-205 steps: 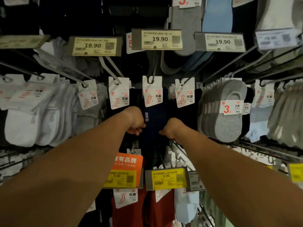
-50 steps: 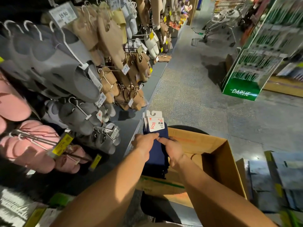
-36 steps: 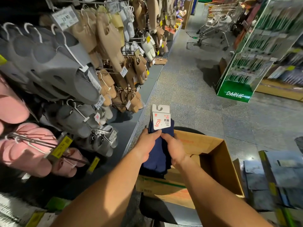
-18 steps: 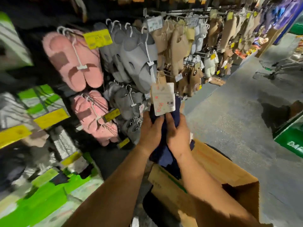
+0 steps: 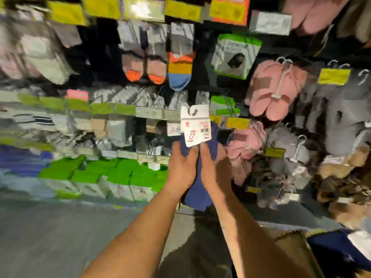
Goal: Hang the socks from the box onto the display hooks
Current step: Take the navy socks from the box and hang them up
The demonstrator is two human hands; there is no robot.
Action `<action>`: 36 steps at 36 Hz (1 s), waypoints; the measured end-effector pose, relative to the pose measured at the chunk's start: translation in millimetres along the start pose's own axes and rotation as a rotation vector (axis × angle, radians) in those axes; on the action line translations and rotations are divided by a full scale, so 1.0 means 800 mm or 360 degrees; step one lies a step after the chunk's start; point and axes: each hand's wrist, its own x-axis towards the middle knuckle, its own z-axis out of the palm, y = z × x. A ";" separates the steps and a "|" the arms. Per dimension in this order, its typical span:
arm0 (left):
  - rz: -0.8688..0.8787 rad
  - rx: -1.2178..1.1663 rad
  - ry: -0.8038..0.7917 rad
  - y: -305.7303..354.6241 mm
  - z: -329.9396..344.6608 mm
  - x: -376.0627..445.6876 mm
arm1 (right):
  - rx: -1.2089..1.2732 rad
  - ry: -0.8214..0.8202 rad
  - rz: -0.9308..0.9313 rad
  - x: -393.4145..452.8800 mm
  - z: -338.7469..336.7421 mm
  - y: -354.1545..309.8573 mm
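Note:
A bundle of navy socks [image 5: 197, 194] with a white card header [image 5: 195, 125] is held upright in front of the display wall. My left hand [image 5: 181, 169] grips its left side and my right hand [image 5: 213, 167] grips its right side, thumbs just under the card. The card has a hook slot at its top. The cardboard box [image 5: 291, 249] sits at the lower right with more navy socks [image 5: 337, 251] in it. The view is blurred, so the display hooks are not plainly visible.
Hanging socks [image 5: 180, 65] fill the upper wall under yellow price tags [image 5: 182, 10]. Pink slippers [image 5: 275, 91] and grey slippers [image 5: 331, 121] hang to the right. Green packages [image 5: 112, 171] line a low shelf at left, above grey floor [image 5: 60, 237].
Both hands lifted the navy sock bundle out of the box. My view swung left from the slipper racks and aisle to the sock wall, and the box dropped to the lower right.

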 end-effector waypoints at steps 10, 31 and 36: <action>0.0087 0.0037 0.0526 -0.040 -0.323 0.000 | 0.0187 -0.0544 -0.0145 -0.133 0.248 -0.158; -0.0052 0.0183 0.1192 -0.130 -0.834 0.040 | 0.0378 -0.1194 -0.0321 -0.324 0.707 -0.363; -0.0005 0.0244 0.1208 -0.133 -0.944 0.107 | 0.0433 -0.1196 -0.0335 -0.318 0.830 -0.418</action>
